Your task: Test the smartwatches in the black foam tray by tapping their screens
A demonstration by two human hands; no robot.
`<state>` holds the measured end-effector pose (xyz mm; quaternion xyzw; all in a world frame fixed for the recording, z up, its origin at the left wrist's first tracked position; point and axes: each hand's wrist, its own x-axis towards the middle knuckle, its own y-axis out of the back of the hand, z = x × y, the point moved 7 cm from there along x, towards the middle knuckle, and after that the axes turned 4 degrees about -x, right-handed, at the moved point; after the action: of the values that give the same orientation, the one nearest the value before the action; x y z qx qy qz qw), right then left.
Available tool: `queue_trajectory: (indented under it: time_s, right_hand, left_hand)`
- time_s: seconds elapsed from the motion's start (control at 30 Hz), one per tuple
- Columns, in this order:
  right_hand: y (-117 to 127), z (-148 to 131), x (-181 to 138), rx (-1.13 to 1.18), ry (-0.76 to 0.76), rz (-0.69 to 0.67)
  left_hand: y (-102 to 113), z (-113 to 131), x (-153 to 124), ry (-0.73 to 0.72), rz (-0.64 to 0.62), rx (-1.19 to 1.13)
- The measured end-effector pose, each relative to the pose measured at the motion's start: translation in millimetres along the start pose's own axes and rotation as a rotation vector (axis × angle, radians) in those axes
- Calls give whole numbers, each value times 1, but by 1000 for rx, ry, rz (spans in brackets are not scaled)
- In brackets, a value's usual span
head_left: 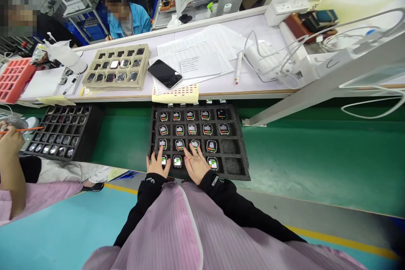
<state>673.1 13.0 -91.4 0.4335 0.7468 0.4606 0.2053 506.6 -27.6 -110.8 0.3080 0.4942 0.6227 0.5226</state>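
A black foam tray (240, 164) lies on the green conveyor belt in front of me, its pockets holding several small watch bodies with lit screens (207, 129). My left hand (156, 163) rests on the tray's near left corner, fingers stretched over a lit watch in the bottom row. My right hand (194, 162) lies flat beside it with fingers spread, the fingertips touching watches in the third row. Neither hand grips anything. Two pockets at the tray's right side hold nothing.
A second black tray (60, 133) sits left on the green belt (300, 164). Another person's hand (11, 141) with an orange stick works at far left. On the white shelf behind lie a beige tray (117, 67), a phone (165, 73), papers, a pen (238, 67) and cables.
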Motion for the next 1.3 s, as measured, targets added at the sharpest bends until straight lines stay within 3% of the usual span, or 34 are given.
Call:
queue_trajectory:
  time_s: [0.23, 0.33, 0.57, 0.77, 1.0, 1.1, 1.3]
  right_hand:
    - [-13, -4, 7, -69, 1, -72]
    - [-12, -2, 3, -64, -10, -35]
    - [1, 27, -17, -92, -91, 70]
    - [-4, 36, -24, -131, -109, 42]
    - [22, 60, -37, -136, -248, 155]
    - [23, 72, -45, -169, -270, 134]
    - [15, 76, -49, -186, -252, 81]
  left_hand:
    - [-1, 2, 8, 7, -66, 104]
    - [-1, 2, 9, -1, -64, 101]
    - [3, 1, 9, -18, -22, 58]
    - [2, -2, 8, -14, 7, 8]
    - [1, -5, 6, -13, 18, -40]
    - [-1, -6, 5, 11, 29, -77]
    - [8, -8, 0, 62, 201, -152]
